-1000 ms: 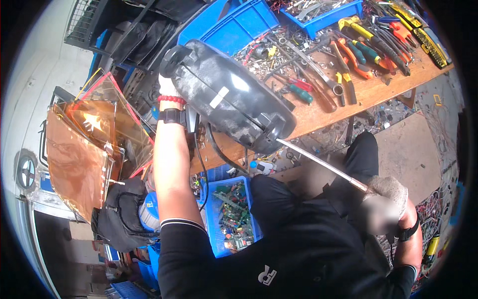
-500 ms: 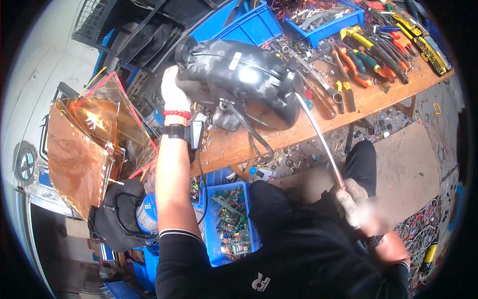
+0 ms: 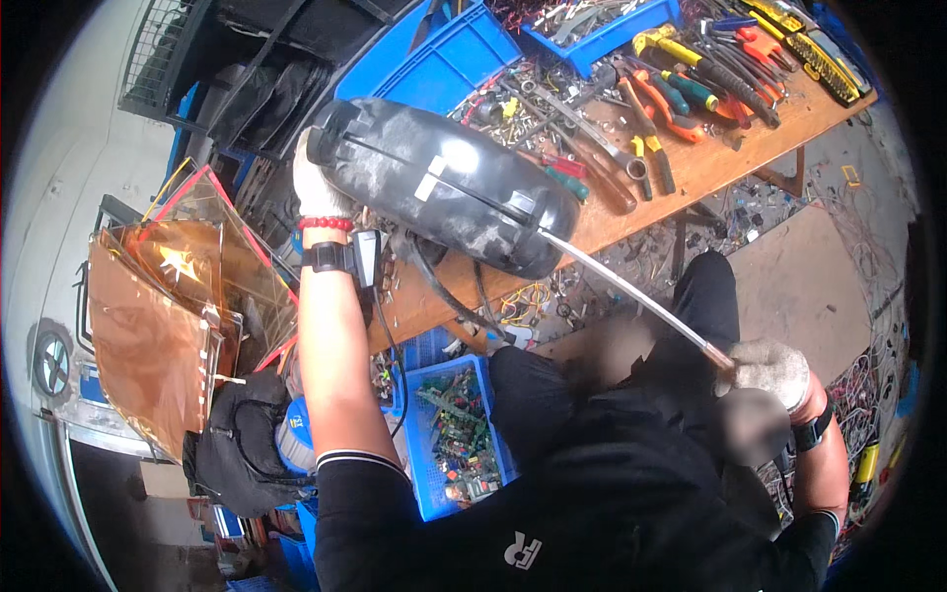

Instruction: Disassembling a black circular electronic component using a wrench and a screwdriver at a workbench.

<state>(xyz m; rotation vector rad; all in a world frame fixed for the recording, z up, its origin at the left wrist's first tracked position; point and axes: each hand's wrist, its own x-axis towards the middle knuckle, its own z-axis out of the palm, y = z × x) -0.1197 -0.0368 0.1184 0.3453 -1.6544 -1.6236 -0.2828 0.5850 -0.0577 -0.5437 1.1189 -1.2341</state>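
A black, rounded plastic housing (image 3: 473, 183), scuffed with pale dust, is tilted at the near edge of the wooden bench. My left hand (image 3: 318, 183), in a whitish glove, holds its left end; the fingers are partly hidden behind it. In my gloved right hand (image 3: 774, 375), closed at the lower right, is a long thin metal rod (image 3: 641, 296), coppery near the grip. Its handle is hidden in the fist. The rod's far tip meets the clip-like part at the housing's right end. A dark cable (image 3: 439, 286) hangs beneath the housing.
Pliers (image 3: 671, 109), a wrench (image 3: 602, 138) and screwdrivers (image 3: 612, 183) lie along the wooden bench (image 3: 710, 187). Blue bins (image 3: 444, 59) stand behind. A blue basket of circuit boards (image 3: 414, 483) sits below, beside my legs. Orange film sheets (image 3: 148, 326) stand at left.
The housing has rolled toward me and shifted slightly left, showing more of its curved face. My right hand has moved right and slightly up, and the rod now slants more flatly.
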